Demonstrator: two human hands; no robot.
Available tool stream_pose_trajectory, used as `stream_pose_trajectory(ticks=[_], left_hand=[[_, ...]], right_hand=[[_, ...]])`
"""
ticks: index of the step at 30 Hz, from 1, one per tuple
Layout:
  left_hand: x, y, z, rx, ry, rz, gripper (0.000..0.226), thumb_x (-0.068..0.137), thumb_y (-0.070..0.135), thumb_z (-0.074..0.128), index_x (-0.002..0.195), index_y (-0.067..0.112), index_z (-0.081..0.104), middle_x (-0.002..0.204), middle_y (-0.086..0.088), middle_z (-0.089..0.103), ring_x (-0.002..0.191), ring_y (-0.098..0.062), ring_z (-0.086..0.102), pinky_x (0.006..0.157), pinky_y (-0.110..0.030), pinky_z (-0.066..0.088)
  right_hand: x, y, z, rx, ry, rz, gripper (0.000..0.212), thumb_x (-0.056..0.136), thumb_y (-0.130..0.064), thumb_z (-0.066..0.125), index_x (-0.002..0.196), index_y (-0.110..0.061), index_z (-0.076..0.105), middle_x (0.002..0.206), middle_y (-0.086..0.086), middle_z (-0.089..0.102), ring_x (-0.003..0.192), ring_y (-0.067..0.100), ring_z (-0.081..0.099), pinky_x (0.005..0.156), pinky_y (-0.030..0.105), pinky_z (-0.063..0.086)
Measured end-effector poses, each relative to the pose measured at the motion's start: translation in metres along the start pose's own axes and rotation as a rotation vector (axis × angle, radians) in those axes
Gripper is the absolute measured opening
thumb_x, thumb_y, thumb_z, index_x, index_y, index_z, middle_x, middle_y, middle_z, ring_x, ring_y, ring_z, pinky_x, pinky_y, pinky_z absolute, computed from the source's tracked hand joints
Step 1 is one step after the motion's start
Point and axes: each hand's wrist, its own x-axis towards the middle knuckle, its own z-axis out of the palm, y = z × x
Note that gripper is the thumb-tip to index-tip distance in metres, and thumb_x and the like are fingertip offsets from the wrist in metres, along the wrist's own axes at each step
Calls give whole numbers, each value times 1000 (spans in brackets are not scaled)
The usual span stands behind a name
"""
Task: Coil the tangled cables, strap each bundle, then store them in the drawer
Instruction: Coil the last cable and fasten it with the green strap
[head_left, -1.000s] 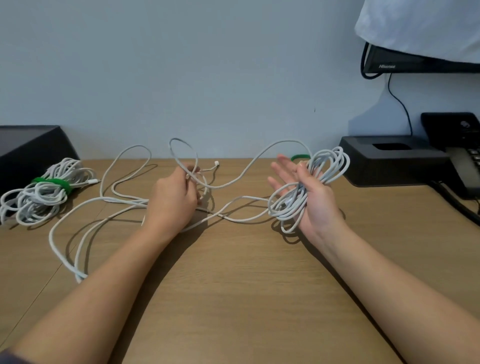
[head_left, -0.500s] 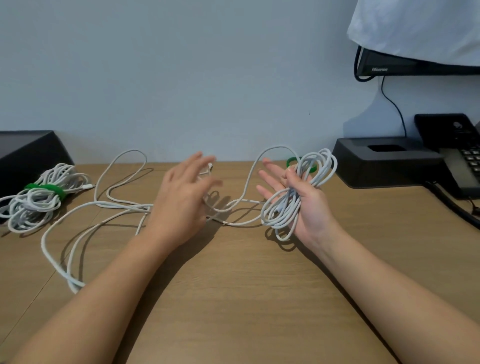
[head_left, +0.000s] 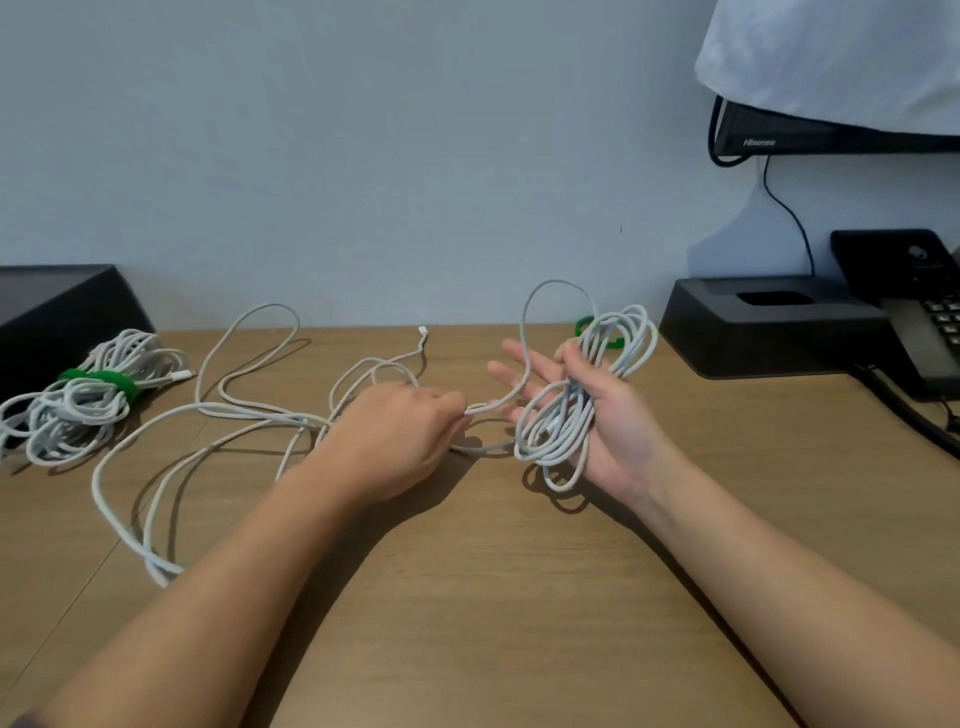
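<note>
Head view: at centre right, the right hand (head_left: 608, 441) lies palm-up, fingers spread, with its thumb clamped over a half-wound coil (head_left: 566, 415) of white cable. Just left of it, the left hand (head_left: 400, 436) pinches the running strand between curled fingertips. The loose cable (head_left: 218, 410) sprawls over the desk (head_left: 519, 597) toward lower left, its plug (head_left: 423, 331) at centre. A strapped bundle (head_left: 78, 415) sits far left, and a spare green strap (head_left: 584, 327) lies behind the coil. The cable looks light, limp and springy. It is best gripped close to the coil and fed in short lengths.
</note>
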Motion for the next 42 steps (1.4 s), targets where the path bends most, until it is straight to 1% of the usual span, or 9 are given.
stream_pose_trajectory(ticks=[3, 7, 12, 19, 26, 29, 33, 37, 42], left_hand=[[-3, 5, -4, -99, -37, -29, 33, 91, 44, 24, 79, 23, 46, 72, 7, 54, 65, -18, 50, 59, -35, 41], [-7, 5, -9, -578, 2, -169, 27, 81, 29, 38, 90, 23, 63, 80, 11, 61, 78, -7, 56, 70, -25, 45], [10, 4, -18, -1120, 235, -438, 22, 90, 28, 57, 110, 20, 62, 92, 2, 63, 77, -13, 59, 71, -30, 51], [27, 9, -33, -993, 132, -288, 7, 88, 14, 68, 89, 10, 74, 66, 6, 62, 58, -10, 49, 57, -27, 41], [35, 10, -40, -582, 185, -37, 30, 87, 13, 70, 117, 18, 70, 101, 2, 64, 79, -10, 60, 71, -21, 47], [32, 14, -43, -721, 106, -69, 34, 96, 8, 55, 128, 17, 63, 114, 4, 69, 101, -8, 64, 87, -28, 52], [35, 16, -50, -1097, -118, -240, 43, 96, 25, 53, 138, 18, 52, 122, 5, 66, 111, -6, 61, 93, -23, 50], [44, 7, -48, -1075, -162, -198, 28, 92, 5, 60, 119, 8, 64, 103, -2, 72, 94, -8, 67, 84, -22, 52], [50, 2, -45, -1093, -54, -165, 21, 90, 0, 61, 110, 6, 66, 93, -13, 69, 82, -16, 63, 76, -33, 54]], right_hand=[[-1, 0, 1, -119, 37, -3, 16, 100, -18, 47, 112, -12, 54, 100, 12, 73, 76, 19, 68, 75, 35, 59], [0, 6, 0, -140, 33, 89, 27, 92, -17, 57, 117, -5, 59, 64, 1, 53, 54, 13, 52, 61, 27, 56], [-2, 14, 8, -297, -51, 215, 23, 81, -26, 70, 66, -14, 58, 51, -4, 40, 44, 9, 46, 55, 26, 54], [-8, 15, 15, -429, -121, 349, 28, 90, -14, 65, 67, -19, 49, 45, -5, 33, 36, 7, 35, 41, 21, 41], [-12, 5, 11, -400, -336, 458, 21, 94, -19, 61, 74, -14, 58, 59, 2, 55, 51, 13, 58, 54, 23, 53], [-14, 7, 15, -372, -234, 420, 12, 88, -16, 63, 79, -8, 63, 65, 8, 64, 59, 20, 69, 61, 32, 60], [-9, 11, 18, -366, -182, 392, 11, 84, -16, 64, 73, -14, 61, 51, -2, 39, 43, 10, 46, 55, 28, 57], [-10, 12, 14, -413, -243, 433, 20, 84, -17, 69, 67, -16, 59, 47, -4, 38, 41, 8, 46, 57, 26, 56], [-9, 18, 7, -108, -413, 453, 18, 81, -14, 75, 80, -10, 58, 54, -2, 55, 58, 13, 66, 71, 32, 60]])
